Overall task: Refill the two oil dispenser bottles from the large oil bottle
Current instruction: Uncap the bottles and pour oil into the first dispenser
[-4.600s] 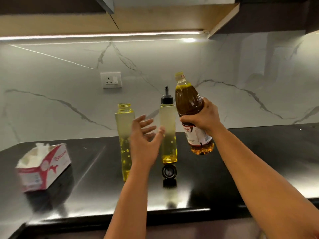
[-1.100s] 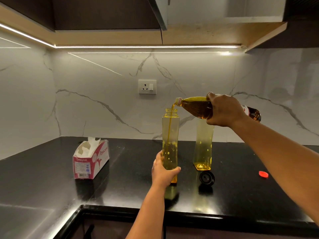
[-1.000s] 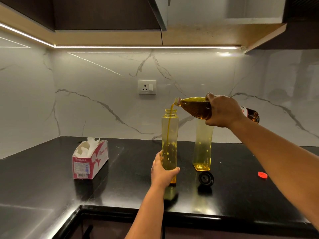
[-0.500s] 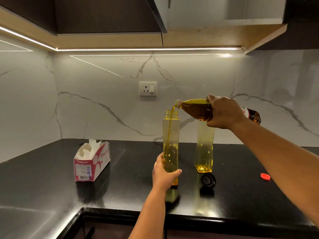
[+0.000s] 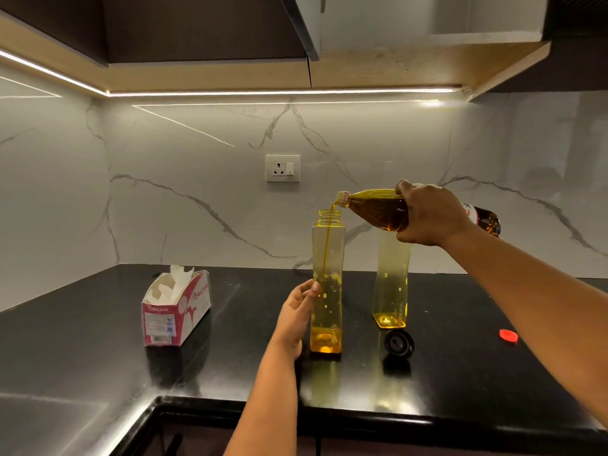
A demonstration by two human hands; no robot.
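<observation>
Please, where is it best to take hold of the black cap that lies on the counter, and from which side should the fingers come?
Grip the black cap by its round rim, coming from above and from the right. It lies on the counter just in front of the right dispenser bottle, so an approach from behind would likely bump that bottle.

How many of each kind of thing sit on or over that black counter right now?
Tall dispenser bottles: 2, one being filled, one behind
Large oil bottle: 1
Loose caps: 2, black and red
Tissue box: 1
Total: 6
</observation>
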